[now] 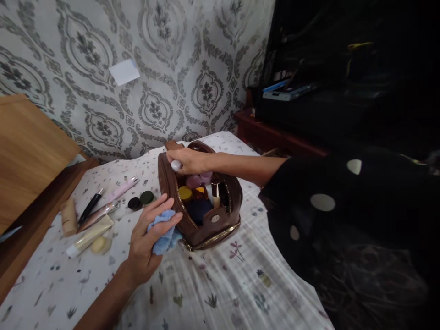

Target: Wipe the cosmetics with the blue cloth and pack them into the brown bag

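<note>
Brown zippered cosmetic bag [166, 176]: mouth spread wide, upright, just beyond and to the right of the left hand [146, 243], directly under the right hand [187, 159]; probably opened so that its contents can be reached from above.

Left hand: fingers extended and parted, a blue cloth [165, 233] tucked beneath them; fingertips apparently against the bag's near wall, presumably to steady it without putting the cloth down.

Right hand: fingers curled, seemingly pinching a white-capped container [176, 165] at the bag's far end; its body is hidden, so how deep it sits cannot be told.

In the bag, below the right hand: yellow-lidded jar [184, 194]; gold-collared bottle [216, 197], upright, perhaps kept so by tight packing.

Left of the left hand, lying loose on the printed sheet [134, 167]: beige tube [68, 217]; black cosmetic pen [90, 206]; pink tube [123, 188]; cream tube [90, 236]. Probably laid flat against rolling.
</note>
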### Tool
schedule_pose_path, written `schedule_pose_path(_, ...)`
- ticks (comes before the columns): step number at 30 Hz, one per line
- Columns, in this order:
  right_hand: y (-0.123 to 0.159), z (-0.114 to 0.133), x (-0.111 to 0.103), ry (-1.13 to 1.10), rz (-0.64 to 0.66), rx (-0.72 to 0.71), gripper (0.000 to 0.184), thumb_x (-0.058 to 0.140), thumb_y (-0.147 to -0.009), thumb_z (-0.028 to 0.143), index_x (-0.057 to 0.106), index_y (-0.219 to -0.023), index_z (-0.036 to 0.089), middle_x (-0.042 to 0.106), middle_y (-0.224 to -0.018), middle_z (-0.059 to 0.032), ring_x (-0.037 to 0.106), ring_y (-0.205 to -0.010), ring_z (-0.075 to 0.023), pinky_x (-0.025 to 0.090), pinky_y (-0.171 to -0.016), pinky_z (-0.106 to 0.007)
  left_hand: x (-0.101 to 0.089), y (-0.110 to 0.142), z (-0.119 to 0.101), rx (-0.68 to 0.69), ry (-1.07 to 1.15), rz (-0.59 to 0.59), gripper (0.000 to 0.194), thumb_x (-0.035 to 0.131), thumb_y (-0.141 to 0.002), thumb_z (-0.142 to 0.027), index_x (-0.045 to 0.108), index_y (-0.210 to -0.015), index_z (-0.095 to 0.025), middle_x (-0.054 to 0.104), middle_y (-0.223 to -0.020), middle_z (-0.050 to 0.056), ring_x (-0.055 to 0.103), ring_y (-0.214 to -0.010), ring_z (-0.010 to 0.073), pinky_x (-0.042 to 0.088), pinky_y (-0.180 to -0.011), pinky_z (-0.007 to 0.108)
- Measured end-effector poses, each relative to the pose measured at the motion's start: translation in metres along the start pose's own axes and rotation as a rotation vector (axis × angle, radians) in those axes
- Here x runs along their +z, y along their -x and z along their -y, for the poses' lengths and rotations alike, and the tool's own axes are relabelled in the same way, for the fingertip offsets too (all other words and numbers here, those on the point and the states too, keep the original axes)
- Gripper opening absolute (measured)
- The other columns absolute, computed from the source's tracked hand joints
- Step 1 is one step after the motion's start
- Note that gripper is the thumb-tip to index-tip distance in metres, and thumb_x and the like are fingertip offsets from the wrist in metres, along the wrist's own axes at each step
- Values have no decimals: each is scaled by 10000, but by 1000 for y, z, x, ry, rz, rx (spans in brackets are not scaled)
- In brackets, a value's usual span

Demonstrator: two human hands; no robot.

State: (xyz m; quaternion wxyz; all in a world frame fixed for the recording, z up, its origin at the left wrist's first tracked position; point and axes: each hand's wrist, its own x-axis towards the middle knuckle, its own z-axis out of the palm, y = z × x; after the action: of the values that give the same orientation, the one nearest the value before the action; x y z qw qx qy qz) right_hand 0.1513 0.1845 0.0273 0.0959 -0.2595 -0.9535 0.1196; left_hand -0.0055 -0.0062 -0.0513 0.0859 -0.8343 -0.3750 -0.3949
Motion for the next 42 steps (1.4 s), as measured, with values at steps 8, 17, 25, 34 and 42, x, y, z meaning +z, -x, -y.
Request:
schedule_pose_path(8,-3,3,-1,142,117,24,303,610,-835,25,696,-1123,65,708,-1217,-177,658,-1141,-251,473,-815,-238,0,0,-1,2,-1,12,427,447,-990,-92,591,-1368,-228,576,-1418,129,464,-1429,279,469,-1134,471)
schedule_pose_path(17,-1,6,-11,78,124,150,342,669,-850,128,718,-1186,84,733,-1203,-134,671,-1118,-225,497,-818,-215,-1,1,1,25,-12,26,440,432,-999,-103,580,-1393,-230,556,-1435,134,471,-1421,287,477,-1125,461)
schedule_pose_path(25,5,9,-24,67,96,240,228,619,-894,149,760,-1065,97,767,-1071,-122,708,-983,-212,516,-749,-227,-2,0,2,37,-41,44,481,450,-979,-83,562,-1416,-248,550,-1452,128,469,-1424,293,476,-1126,471)
schedule_pose_path(34,1,-2,0,39,102,171,321,688,-801,97,744,-1117,87,764,-1100,-133,718,-999,-216,511,-753,-216,0,2,2,32,-36,19,464,488,-986,-124,566,-1425,-252,549,-1462,123,482,-1414,302,497,-1106,447)
schedule_pose_path(42,24,11,-30,69,-100,174,293,611,-845,74,721,-1112,119,744,-1104,-147,696,-1021,-267,514,-776,-299,-3,0,2,41,-68,33,463,470,-992,-122,568,-1419,-270,566,-1449,122,508,-1392,300,525,-1070,456)
